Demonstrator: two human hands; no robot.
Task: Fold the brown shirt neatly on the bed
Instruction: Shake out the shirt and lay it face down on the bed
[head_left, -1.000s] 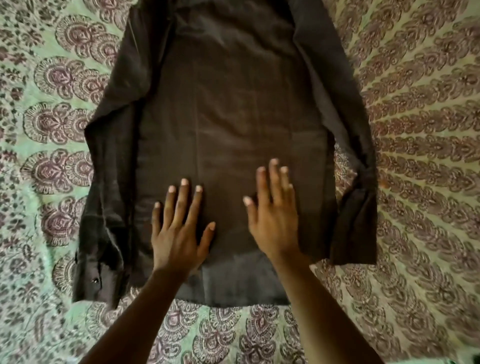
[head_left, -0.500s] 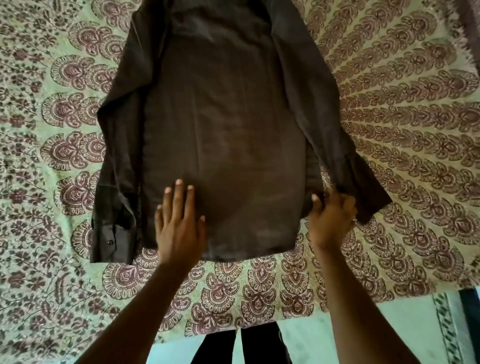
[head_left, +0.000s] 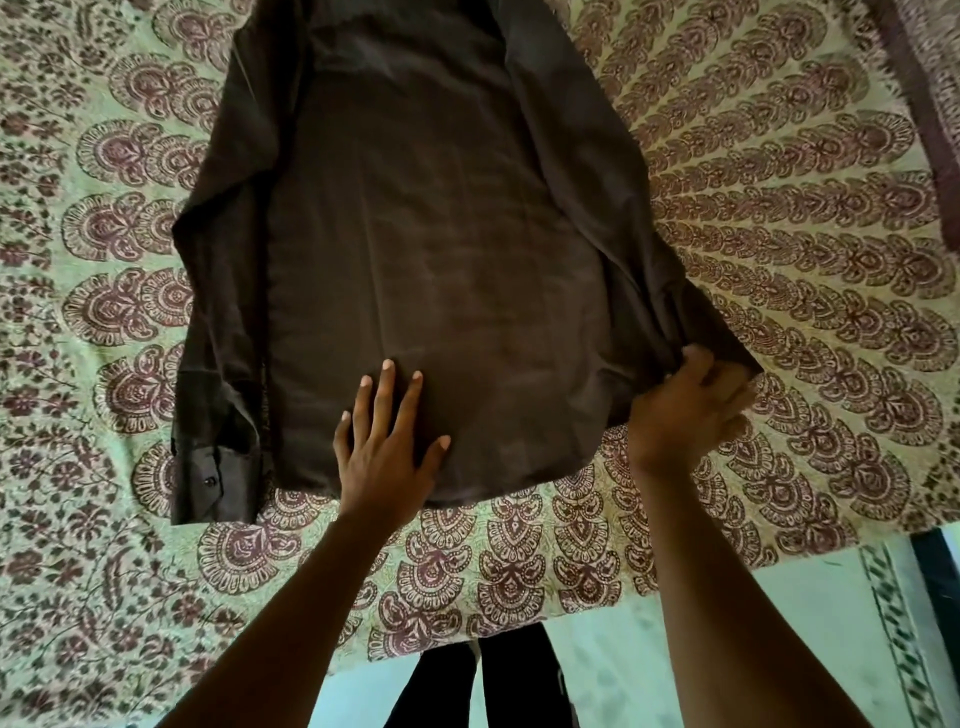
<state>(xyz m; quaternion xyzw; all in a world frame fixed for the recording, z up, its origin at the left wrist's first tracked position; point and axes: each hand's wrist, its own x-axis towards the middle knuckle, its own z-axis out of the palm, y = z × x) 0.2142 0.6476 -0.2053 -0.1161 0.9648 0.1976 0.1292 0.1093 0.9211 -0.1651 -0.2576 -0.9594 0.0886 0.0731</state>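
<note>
The brown shirt (head_left: 426, 249) lies flat and back-up on the bed, its hem toward me and its collar end cut off by the top edge. The left sleeve runs down the shirt's left side, ending in a buttoned cuff (head_left: 213, 478). My left hand (head_left: 387, 447) presses flat on the lower back panel near the hem, fingers spread. My right hand (head_left: 685, 410) grips the end of the right sleeve at the shirt's lower right, and the cloth bunches above the fingers.
A green bedsheet (head_left: 779, 260) with maroon paisley print covers the bed. Its near edge (head_left: 571, 618) runs across below my forearms, with pale floor and my dark trouser legs (head_left: 498, 680) beneath. A dark cloth strip (head_left: 924, 93) lies at the top right.
My right hand left the shirt's back panel, went right and took hold of the right sleeve end. My left hand stayed pressed near the hem. The view pulled back, showing the bed's edge.
</note>
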